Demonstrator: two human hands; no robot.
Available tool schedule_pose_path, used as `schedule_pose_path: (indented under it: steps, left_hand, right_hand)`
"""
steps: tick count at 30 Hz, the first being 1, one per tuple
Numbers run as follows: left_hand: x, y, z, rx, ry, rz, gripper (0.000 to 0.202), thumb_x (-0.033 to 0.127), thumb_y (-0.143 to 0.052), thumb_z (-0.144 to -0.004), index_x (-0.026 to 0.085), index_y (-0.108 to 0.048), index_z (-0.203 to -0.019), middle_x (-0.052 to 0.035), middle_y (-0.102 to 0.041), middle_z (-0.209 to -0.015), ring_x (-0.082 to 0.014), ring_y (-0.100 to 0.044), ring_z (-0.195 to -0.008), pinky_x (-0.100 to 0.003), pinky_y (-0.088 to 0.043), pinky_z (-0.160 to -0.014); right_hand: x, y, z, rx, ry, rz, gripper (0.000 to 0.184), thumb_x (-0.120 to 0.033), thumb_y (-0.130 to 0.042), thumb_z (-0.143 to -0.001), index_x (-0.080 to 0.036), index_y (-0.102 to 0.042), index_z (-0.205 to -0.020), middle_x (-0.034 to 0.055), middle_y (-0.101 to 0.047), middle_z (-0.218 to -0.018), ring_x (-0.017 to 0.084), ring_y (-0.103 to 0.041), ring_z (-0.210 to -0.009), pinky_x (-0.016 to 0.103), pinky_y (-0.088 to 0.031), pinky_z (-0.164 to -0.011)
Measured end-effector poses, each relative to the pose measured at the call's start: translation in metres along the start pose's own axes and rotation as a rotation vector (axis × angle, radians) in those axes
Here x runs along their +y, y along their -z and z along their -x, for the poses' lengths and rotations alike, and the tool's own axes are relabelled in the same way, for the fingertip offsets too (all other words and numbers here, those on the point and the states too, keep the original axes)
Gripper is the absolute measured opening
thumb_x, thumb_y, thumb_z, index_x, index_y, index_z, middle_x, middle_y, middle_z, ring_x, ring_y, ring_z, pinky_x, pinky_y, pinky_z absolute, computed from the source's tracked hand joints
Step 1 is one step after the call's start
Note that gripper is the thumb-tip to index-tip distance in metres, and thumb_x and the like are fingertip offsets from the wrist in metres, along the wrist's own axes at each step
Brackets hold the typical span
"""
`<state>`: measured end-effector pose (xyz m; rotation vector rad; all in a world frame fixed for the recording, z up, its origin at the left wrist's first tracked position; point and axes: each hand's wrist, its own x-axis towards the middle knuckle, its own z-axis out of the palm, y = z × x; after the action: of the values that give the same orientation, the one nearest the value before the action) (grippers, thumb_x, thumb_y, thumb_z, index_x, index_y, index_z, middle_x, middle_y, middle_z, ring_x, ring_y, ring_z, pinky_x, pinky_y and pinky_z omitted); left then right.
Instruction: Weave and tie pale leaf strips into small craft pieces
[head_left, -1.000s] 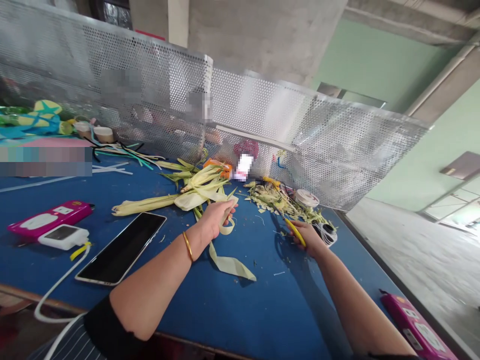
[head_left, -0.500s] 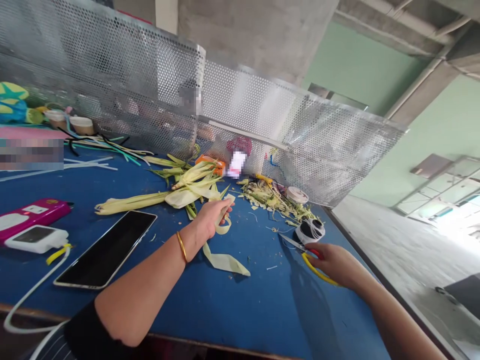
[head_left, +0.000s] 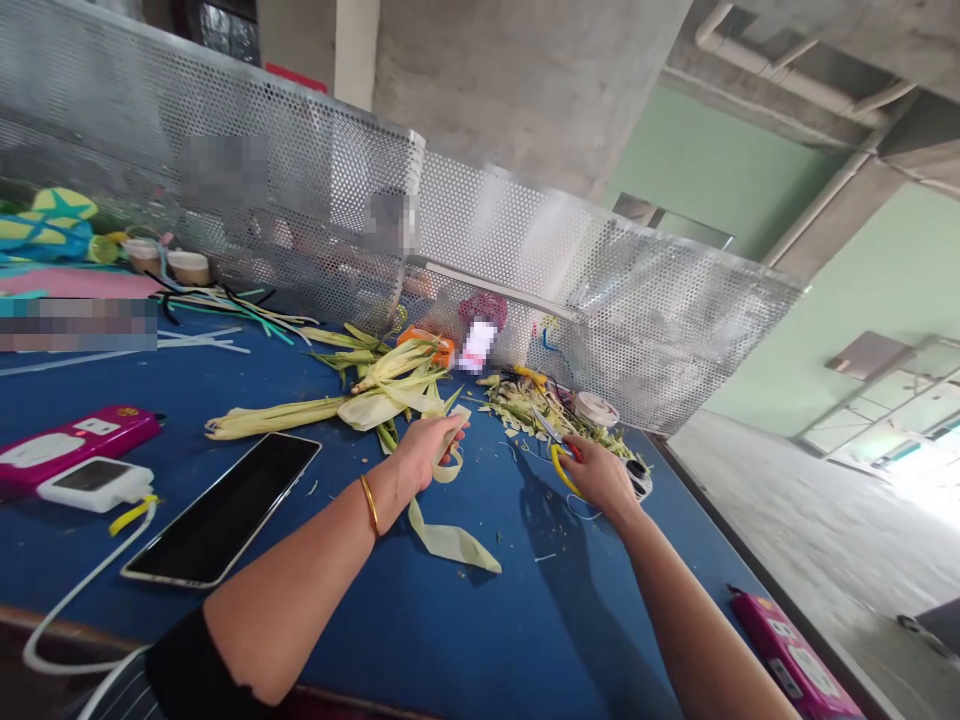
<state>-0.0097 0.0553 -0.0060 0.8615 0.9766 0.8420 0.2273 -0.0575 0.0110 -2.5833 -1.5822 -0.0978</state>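
My left hand (head_left: pixel 431 449) is closed on a pale corn husk strip (head_left: pixel 454 540), whose loose end curls down onto the blue table (head_left: pixel 360 620). In my right hand (head_left: pixel 601 474) are scissors (head_left: pixel 557 457) with yellow and red handles, their blades pointing up and left over the husk scraps (head_left: pixel 529 405). A spool of white thread (head_left: pixel 637 478) stands partly hidden behind my right hand. Just beyond my left hand lies a bundle of corn husks (head_left: pixel 382 395).
A black-screened phone (head_left: pixel 225 508) and a magenta power strip (head_left: pixel 82 445) with a white adapter lie at left. Another magenta power strip (head_left: pixel 795 650) sits at the right edge. A perforated metal screen (head_left: pixel 510 240) borders the back, with a tape roll (head_left: pixel 597 408) before it.
My right hand has moved left and away from me with the scissors, from beside the thread spool toward the husk scraps. My left hand keeps its hold on the strip. The view has shifted slightly.
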Motion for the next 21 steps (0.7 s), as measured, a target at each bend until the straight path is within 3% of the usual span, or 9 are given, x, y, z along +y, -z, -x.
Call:
schedule_pose_path:
  steps: [7, 12, 14, 18, 21]
  left_hand:
    - [-0.002, -0.005, 0.006, -0.034, 0.014, 0.020, 0.018, 0.030, -0.073, -0.074, 0.012, -0.069, -0.073, -0.0013, -0.059, -0.065, -0.0077, -0.046, -0.051, -0.021, -0.031, -0.045]
    - [-0.001, -0.004, 0.007, -0.036, 0.022, 0.013, 0.018, 0.031, -0.073, -0.074, 0.013, -0.068, -0.073, -0.0012, -0.059, -0.065, -0.0079, -0.047, -0.051, -0.021, -0.031, -0.045]
    - [-0.001, -0.004, 0.007, -0.031, 0.018, 0.011, 0.018, 0.031, -0.073, -0.074, 0.013, -0.068, -0.073, -0.0009, -0.059, -0.065, -0.0080, -0.047, -0.051, -0.021, -0.031, -0.045]
    - [-0.002, -0.006, 0.007, -0.036, 0.018, 0.007, 0.017, 0.030, -0.071, -0.077, 0.014, -0.067, -0.072, -0.0003, -0.059, -0.063, -0.0077, -0.045, -0.050, -0.021, -0.030, -0.045]
    - [-0.003, -0.008, 0.008, -0.051, 0.037, 0.005, 0.017, 0.029, -0.072, -0.076, 0.014, -0.067, -0.069, -0.0004, -0.058, -0.062, -0.0077, -0.045, -0.050, -0.022, -0.029, -0.046]
  right_hand:
    - [0.038, 0.008, -0.007, -0.159, 0.068, 0.009, 0.027, -0.036, -0.065, -0.076, -0.027, -0.079, -0.098, 0.0051, -0.077, -0.100, 0.026, -0.070, -0.095, 0.029, -0.048, -0.077]
    - [0.036, 0.001, -0.021, -0.093, -0.016, -0.028, 0.039, -0.035, -0.054, -0.083, -0.020, -0.075, -0.113, 0.0134, -0.075, -0.108, 0.032, -0.068, -0.102, 0.037, -0.050, -0.081]
    - [0.035, 0.000, -0.021, -0.118, 0.016, -0.092, 0.042, -0.037, -0.053, -0.085, -0.020, -0.073, -0.117, 0.0111, -0.075, -0.108, 0.029, -0.069, -0.100, 0.035, -0.050, -0.082]
    - [0.040, -0.001, -0.014, -0.272, 0.124, -0.226, 0.032, -0.039, -0.063, -0.079, -0.025, -0.079, -0.103, 0.0011, -0.078, -0.092, 0.022, -0.072, -0.084, 0.026, -0.052, -0.072]
    - [0.038, -0.012, -0.014, -0.227, 0.086, -0.252, 0.032, -0.037, -0.064, -0.077, -0.024, -0.079, -0.102, 0.0037, -0.078, -0.093, 0.026, -0.071, -0.089, 0.030, -0.051, -0.075]
